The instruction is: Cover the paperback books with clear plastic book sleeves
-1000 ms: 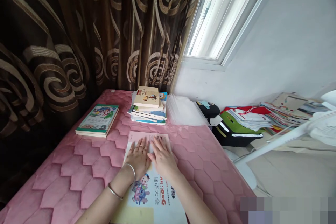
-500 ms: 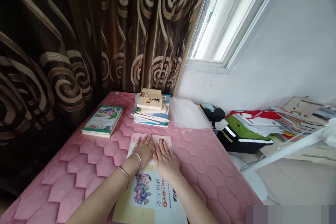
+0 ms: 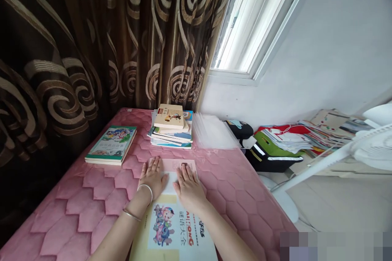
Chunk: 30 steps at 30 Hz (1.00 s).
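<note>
A large book cover with cartoon figures and coloured lettering lies spread on the pink quilted surface, its far end a pale pink flap. My left hand rests flat on the left edge of that flap, two silver bangles on the wrist. Flat on its right side lies my right hand, fingers stretched away from me. Both hands are open, palms down and apart, with bare cover between them. My forearms hide parts of the nearer edges.
A green-bordered book lies at the left. Farther back stand a stack of books and clear plastic sheets. Right of the pink mattress are a black-and-green bag, piled papers and a white fan. A patterned curtain hangs behind.
My hands were close together near the middle of the flap; they have parted, the left sliding to the left edge. The view has turned slightly right.
</note>
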Each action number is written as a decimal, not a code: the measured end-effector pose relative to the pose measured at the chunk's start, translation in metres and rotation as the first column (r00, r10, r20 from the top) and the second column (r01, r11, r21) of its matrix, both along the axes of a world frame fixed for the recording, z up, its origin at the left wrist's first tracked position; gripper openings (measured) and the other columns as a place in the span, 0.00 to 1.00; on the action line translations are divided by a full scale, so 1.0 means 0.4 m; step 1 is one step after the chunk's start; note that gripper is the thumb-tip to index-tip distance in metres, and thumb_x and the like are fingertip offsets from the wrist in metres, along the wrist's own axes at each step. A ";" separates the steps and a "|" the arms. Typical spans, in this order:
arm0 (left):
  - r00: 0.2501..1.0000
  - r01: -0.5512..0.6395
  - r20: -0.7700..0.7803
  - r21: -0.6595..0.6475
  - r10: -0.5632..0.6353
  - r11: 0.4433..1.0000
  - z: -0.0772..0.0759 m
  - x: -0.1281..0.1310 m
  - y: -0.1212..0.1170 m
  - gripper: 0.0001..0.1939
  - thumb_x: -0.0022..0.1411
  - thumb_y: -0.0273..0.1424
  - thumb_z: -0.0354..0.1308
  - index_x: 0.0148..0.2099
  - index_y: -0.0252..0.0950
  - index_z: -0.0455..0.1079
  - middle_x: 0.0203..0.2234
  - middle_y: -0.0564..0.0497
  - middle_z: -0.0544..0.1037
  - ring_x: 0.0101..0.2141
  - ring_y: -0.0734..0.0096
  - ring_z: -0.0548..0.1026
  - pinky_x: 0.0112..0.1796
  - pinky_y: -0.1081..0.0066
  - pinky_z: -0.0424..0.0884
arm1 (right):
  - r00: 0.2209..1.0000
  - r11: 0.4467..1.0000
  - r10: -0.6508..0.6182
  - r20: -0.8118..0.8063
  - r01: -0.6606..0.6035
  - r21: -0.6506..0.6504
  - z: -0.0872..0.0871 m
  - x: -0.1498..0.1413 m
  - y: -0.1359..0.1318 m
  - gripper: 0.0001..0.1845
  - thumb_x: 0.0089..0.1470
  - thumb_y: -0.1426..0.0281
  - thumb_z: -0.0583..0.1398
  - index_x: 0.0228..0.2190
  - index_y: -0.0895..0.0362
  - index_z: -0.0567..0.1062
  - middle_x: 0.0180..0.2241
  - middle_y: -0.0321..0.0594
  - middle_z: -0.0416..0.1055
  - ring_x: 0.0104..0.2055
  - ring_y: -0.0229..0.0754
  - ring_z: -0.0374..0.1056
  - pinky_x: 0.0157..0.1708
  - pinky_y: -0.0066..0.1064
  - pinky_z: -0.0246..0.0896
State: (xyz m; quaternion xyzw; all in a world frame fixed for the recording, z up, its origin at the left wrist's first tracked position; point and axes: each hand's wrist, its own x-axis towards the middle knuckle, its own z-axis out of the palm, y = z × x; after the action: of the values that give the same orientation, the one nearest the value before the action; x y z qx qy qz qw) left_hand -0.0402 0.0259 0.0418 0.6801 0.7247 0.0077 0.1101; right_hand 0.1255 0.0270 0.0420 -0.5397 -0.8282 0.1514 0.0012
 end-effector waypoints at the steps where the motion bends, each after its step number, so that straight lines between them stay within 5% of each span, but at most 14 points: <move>1: 1.000 0.002 -0.003 0.000 -0.002 1.000 0.001 0.001 0.000 0.36 0.64 0.43 0.34 0.69 0.28 0.37 0.67 0.47 0.38 0.66 0.61 0.37 0.63 0.53 0.35 | 1.000 1.000 0.005 0.003 -0.005 -0.031 0.010 -0.009 0.005 0.34 0.64 0.57 0.38 0.64 0.64 0.47 0.67 0.49 0.32 0.69 0.50 0.27 0.65 0.47 0.26; 5: 0.998 0.024 -0.055 -0.038 -0.026 0.999 0.005 0.003 0.001 0.35 0.64 0.38 0.35 0.69 0.28 0.36 0.67 0.48 0.37 0.66 0.61 0.35 0.63 0.53 0.34 | 0.992 0.994 0.076 -0.098 -0.083 -0.070 0.033 -0.079 0.036 0.37 0.64 0.55 0.36 0.63 0.69 0.48 0.66 0.53 0.38 0.69 0.48 0.30 0.65 0.44 0.30; 10: 0.992 0.054 -0.109 -0.071 -0.062 0.996 0.003 0.003 0.001 0.35 0.62 0.34 0.39 0.69 0.31 0.37 0.67 0.49 0.35 0.66 0.60 0.34 0.62 0.52 0.33 | 0.968 0.988 0.152 -0.201 -0.152 0.016 0.008 -0.149 0.069 0.36 0.64 0.55 0.36 0.64 0.64 0.49 0.66 0.46 0.42 0.69 0.43 0.32 0.65 0.41 0.28; 21: 1.000 -0.007 0.009 -0.022 0.008 1.000 0.010 0.002 0.000 0.36 0.64 0.43 0.33 0.69 0.29 0.36 0.67 0.49 0.37 0.66 0.62 0.36 0.63 0.53 0.34 | 0.997 0.994 -0.079 0.027 0.077 0.080 -0.012 0.038 0.092 0.38 0.63 0.54 0.38 0.63 0.69 0.46 0.67 0.49 0.36 0.69 0.47 0.33 0.65 0.42 0.28; 30: 0.996 -0.012 -0.087 0.016 0.013 1.000 0.004 0.049 -0.009 0.33 0.64 0.37 0.37 0.68 0.29 0.41 0.67 0.45 0.42 0.66 0.57 0.42 0.62 0.48 0.39 | 0.995 0.991 -0.088 0.047 0.083 0.100 -0.014 0.041 0.083 0.38 0.63 0.55 0.40 0.63 0.70 0.46 0.66 0.50 0.36 0.69 0.47 0.33 0.65 0.42 0.26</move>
State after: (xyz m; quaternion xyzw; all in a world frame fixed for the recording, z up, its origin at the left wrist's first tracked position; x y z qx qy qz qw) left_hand -0.0208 0.0222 0.0434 0.6760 0.7331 -0.0156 0.0729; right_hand 0.1418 0.0602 0.0365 -0.5778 -0.8104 0.0962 0.0128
